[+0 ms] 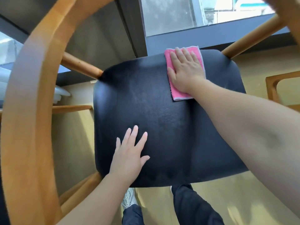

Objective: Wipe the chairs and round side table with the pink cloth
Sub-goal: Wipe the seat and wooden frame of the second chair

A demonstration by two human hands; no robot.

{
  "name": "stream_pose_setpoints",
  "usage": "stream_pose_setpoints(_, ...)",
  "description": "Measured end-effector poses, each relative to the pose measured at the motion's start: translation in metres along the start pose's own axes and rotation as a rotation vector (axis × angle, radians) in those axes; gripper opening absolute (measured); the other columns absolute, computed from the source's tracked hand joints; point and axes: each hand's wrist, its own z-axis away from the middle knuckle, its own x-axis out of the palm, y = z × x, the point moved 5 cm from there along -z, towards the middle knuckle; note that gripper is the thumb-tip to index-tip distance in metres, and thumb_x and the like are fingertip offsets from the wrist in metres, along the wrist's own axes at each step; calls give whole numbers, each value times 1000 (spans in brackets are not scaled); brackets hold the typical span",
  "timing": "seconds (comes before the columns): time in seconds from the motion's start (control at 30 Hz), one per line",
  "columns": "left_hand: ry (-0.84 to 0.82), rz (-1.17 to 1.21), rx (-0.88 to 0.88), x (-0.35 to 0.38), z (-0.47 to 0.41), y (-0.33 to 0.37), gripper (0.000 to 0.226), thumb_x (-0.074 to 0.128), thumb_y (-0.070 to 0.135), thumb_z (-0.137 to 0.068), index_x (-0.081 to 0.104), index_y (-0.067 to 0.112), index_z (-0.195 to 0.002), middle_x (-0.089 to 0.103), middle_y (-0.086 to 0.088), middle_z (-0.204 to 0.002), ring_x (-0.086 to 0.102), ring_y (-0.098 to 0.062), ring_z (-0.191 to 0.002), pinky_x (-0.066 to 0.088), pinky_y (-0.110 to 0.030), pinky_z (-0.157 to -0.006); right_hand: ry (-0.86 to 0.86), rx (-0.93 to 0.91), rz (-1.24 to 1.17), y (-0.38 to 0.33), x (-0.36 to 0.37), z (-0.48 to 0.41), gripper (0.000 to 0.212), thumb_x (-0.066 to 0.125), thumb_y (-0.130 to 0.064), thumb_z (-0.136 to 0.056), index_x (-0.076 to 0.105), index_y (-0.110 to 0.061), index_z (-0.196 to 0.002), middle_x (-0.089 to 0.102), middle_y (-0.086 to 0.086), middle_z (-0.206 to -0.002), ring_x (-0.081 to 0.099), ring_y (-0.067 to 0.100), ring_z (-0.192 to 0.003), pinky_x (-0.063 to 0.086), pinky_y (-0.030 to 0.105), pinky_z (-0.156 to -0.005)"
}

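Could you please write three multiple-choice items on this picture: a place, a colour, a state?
1. Where does the pink cloth lie?
A) on the floor
B) on the far side of the chair seat
C) over the wooden armrest
2. What colour is the seat?
A) white
B) black
C) red
3. How is the left hand?
A) gripping the cloth
B) clenched in the air
C) flat on the seat
Answers: B, the right hand presses it there; B, it is plainly black; C, its fingers lie straight.
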Motion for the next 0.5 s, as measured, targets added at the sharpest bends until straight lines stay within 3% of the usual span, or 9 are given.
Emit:
stream_pose_setpoints(0.2,-41,-1,-6,1,-1,1,80,77,46,-71,43,25,-140,33,-10,-151,33,-31,-138,37,-58,-100,32,46,-21,5,-2,0,62,13,-46,-100,10,-18,-156,8,5,-163,2,23,-150,-3,39,-122)
stream_pose_setpoints(0.33,-87,-23,6,0,-2,4,75,55,52,-88,18,30,-150,7,-5,-160,7,-26,-146,21,-52,-113,39,111,-49,8,5,27,61,14,-43,-102,3,-18,-156,-2,5,-164,-6,21,-150,-7,38,-121)
stream_pose_setpoints(0.5,-136,-51,2,-6,-3,7,75,45,55,-92,6,31,-151,-5,-3,-160,-4,-23,-146,16,-49,-116,53,139,-84,10,31,97,62,13,-42,-100,8,-15,-155,3,8,-163,-1,25,-150,-3,40,-121)
